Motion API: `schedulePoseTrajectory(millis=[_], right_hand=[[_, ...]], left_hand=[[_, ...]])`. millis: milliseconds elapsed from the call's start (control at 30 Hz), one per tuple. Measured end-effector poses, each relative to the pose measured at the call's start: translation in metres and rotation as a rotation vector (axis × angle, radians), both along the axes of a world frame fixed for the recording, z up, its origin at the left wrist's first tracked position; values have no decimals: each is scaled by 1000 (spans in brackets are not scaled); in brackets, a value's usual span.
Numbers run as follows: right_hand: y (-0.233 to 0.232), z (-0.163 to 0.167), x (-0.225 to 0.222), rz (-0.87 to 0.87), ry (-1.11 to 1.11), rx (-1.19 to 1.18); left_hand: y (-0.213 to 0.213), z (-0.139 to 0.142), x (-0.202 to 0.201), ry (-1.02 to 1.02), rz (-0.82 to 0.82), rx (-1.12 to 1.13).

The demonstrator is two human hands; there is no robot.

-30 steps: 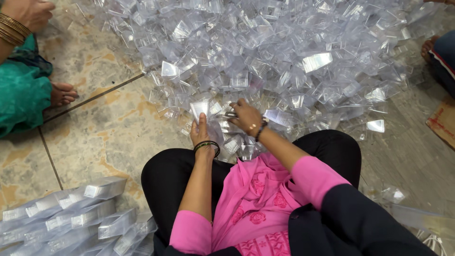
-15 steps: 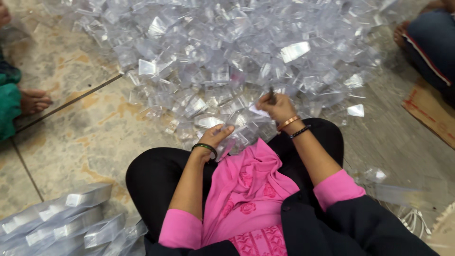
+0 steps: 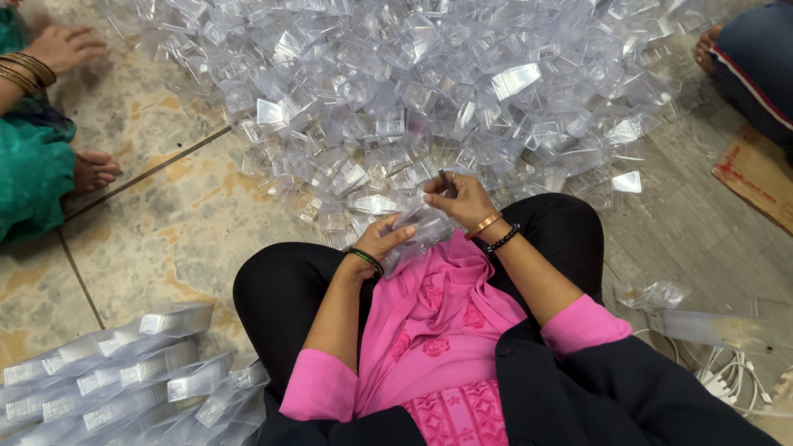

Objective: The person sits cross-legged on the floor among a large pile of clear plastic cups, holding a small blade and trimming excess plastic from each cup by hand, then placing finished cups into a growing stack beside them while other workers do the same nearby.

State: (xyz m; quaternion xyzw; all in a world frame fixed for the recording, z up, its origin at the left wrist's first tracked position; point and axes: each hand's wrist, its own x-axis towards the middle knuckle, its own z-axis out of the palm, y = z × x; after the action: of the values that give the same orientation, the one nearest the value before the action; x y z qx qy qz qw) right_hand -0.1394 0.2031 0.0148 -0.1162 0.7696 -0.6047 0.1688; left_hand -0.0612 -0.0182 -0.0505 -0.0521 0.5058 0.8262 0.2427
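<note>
**Inspector:** Report, left to right.

**Operator:** At far left I see a co-worker's hand (image 3: 64,47) resting on the tiled floor (image 3: 173,223). Stacked clear boxes (image 3: 107,380) lie at lower left. The left hand (image 3: 382,239) is closed around a clear plastic piece (image 3: 417,225), held just above the lap.

**Inspector:** What changed?

**Operator:** A second ago both hands were down in the heap of clear plastic pieces (image 3: 429,91). I now see them drawn back toward the body. The right hand (image 3: 458,198) pinches the same piece's upper edge, so it grips too.

**Inspector:** Meaning?

**Operator:** I judge one piece picked and being worked. A white cable (image 3: 731,384) lies at far right.
</note>
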Motion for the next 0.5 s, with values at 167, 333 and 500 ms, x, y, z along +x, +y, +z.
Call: schedulePoseTrajectory(millis=[167, 333, 500], right_hand=[[13, 29, 13, -32, 107, 22], [17, 40, 47, 120, -89, 23], [19, 45, 62, 96, -243, 69]], left_hand=[[5, 22, 7, 159, 133, -93], [10, 54, 30, 661, 298, -736], [13, 63, 48, 616, 294, -845]])
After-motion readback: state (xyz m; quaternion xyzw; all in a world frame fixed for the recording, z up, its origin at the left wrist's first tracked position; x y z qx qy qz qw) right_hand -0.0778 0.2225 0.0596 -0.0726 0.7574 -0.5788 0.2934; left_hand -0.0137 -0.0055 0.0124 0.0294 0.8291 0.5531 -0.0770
